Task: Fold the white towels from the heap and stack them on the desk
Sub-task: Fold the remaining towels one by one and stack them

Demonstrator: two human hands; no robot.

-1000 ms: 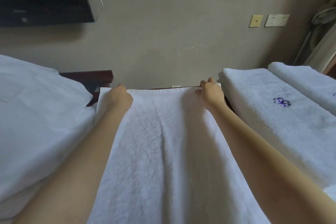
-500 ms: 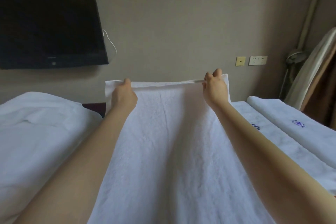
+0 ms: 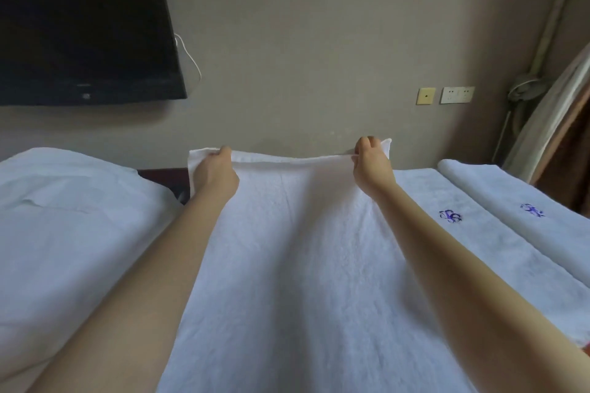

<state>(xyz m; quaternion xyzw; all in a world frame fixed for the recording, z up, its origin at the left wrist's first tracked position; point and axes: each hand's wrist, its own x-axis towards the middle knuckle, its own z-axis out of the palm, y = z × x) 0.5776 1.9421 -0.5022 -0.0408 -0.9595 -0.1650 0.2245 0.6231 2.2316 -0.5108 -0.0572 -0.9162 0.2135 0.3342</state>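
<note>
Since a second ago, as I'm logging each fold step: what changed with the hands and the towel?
The left hand and right hand lifted the towel by its far edge, up off the desk. Nothing was let go: each hand grips its corner as before. The heap at left and the folded towels at right stayed put.
</note>
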